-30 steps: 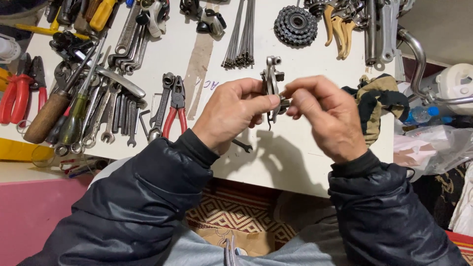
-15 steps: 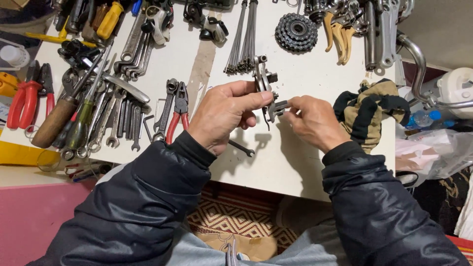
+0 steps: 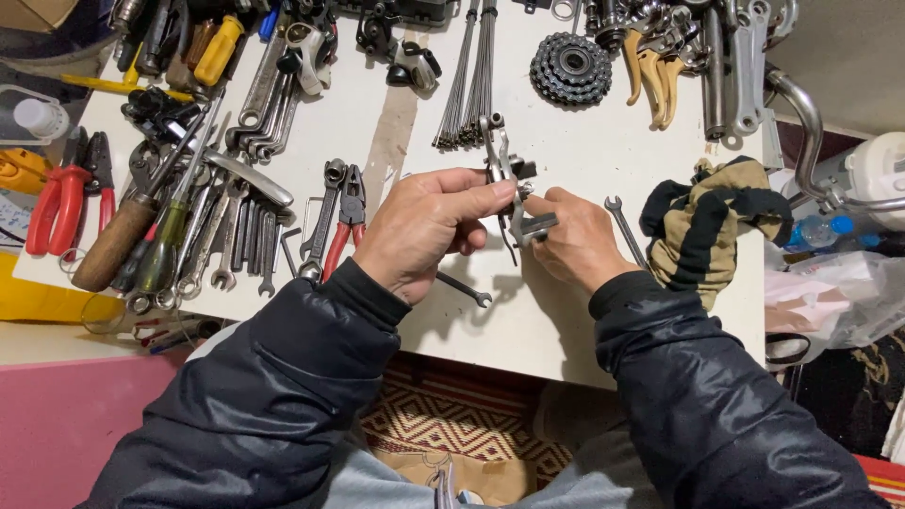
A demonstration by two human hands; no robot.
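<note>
Both hands are up over the white bench (image 3: 566, 320), working one small metal part between them. The left hand (image 3: 424, 231) has its thumb and forefinger pinched on the middle of a silver brake caliper (image 3: 504, 174), holding it upright just above the bench top. The right hand (image 3: 570, 240), right beside it and touching the same piece, has its fingers closed round a small dark fitting at the caliper's lower end; whether it grips a tool or only the fitting I cannot tell. Judging by that, the fiddling with the caliper is in mid-course: the part is held off the bench rather than laid down, and nothing shows it finished. Under the left hand lies a small spanner (image 3: 467, 289), and just past the right hand's knuckles another thin spanner (image 3: 624, 226). Left of the left hand sit red-handled pliers (image 3: 341, 231) among a row of spanners (image 3: 240, 240), with a wooden-handled tool (image 3: 113, 247) beyond them. Right of the right hand is a crumpled tan and black glove (image 3: 707, 226). Further off, past the caliper, lie a bundle of spokes (image 3: 469, 75) and a toothed cog cluster (image 3: 570, 68), with yellow-tipped levers (image 3: 652, 71) near the far edge.
</note>
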